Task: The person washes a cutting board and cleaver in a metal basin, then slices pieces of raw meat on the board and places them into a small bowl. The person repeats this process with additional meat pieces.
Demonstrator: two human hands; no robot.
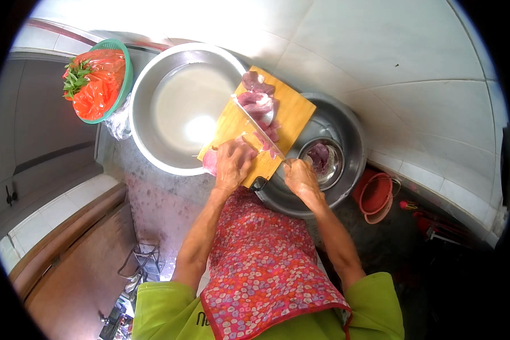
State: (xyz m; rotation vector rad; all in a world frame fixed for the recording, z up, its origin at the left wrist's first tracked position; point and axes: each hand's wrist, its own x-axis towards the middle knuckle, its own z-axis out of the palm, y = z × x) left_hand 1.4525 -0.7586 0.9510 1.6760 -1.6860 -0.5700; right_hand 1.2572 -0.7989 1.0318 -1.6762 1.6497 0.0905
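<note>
A wooden cutting board [294,107] lies slantwise across the rims of two large metal basins. My left hand [231,167] presses down with bent fingers on a piece of raw meat [210,162] at the board's near left edge. In my right hand [301,178], closed round the handle, is a kitchen knife [258,127]. Its long blade points up and left across the board. Larger chunks of raw meat [256,103] lie on the far side of the blade, and smaller bits are close to it. The meat under my left fingers is partly hidden.
Cloudy water fills much of the left basin [143,141]. In the right basin [354,136] stands a metal bowl [338,177] with cut meat [318,157]. A green basket [126,85] holds red plastic bags and leafy greens. Red buckets [375,192] stand by the tiled wall [402,119].
</note>
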